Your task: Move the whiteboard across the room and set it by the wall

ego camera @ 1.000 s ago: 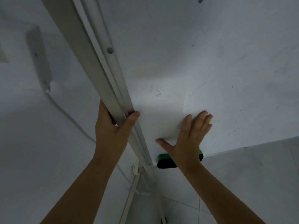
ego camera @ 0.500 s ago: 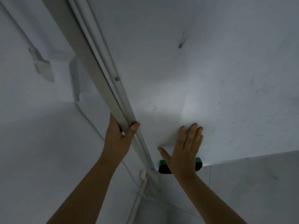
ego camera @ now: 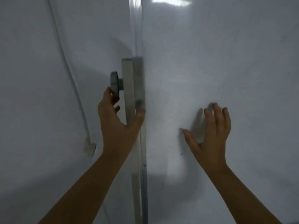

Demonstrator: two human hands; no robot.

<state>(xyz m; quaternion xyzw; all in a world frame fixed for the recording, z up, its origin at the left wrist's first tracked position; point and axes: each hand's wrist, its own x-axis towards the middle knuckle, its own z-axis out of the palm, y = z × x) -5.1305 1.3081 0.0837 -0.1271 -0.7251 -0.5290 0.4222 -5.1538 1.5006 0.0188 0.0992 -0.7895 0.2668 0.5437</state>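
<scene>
The whiteboard (ego camera: 226, 70) fills the right half of the view, its white face close in front of me. Its metal side post (ego camera: 129, 88) runs vertically through the middle, with a grey round knob (ego camera: 115, 84) on its left side. My left hand (ego camera: 118, 126) is at the post, thumb on the board's edge, fingers reaching behind toward the knob, loosely spread. My right hand (ego camera: 210, 135) hovers at the board's face with fingers spread, fingertips at or just off the surface. The picture is blurred.
A white wall (ego camera: 40, 94) stands directly left of the board's edge. A white cable (ego camera: 71, 75) runs down the wall to a small white clip or plug (ego camera: 89, 147). A ceiling light reflects at the board's top (ego camera: 169, 3).
My view has swung up from the board's lower corner to mid-height. My left hand has loosened from its grip on the frame and slid up to the knob. My right palm has lifted off the board.
</scene>
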